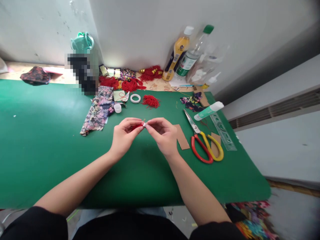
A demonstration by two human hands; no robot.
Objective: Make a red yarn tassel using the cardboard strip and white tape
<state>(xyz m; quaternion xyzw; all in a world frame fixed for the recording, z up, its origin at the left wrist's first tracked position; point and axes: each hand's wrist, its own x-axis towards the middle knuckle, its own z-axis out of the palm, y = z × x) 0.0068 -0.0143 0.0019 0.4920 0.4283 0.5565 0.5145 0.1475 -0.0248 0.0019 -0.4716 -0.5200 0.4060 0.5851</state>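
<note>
Above the green table mat, my left hand [125, 135] pinches a small red tassel [137, 126], its threads lying under the fingers. A tiny white piece, apparently tape [144, 124], sits at the tassel's head. My right hand [162, 135] closes thumb and fingers on that white end, so both hands meet on the tassel. A bit of yellowish cord shows just above the fingertips. Beyond the hands lie a roll of white tape [135, 98] and a loose bundle of red threads [151, 101]. The fingers hide most of the held tassel.
Scissors [196, 130] with red and yellow handles lie right, near a glue stick [209, 110], a clear ruler [224, 131] and a cardboard piece [182, 137]. Floral fabric [98, 108] and a white cap [117, 108] are left. Bottles [177, 55] stand along the wall.
</note>
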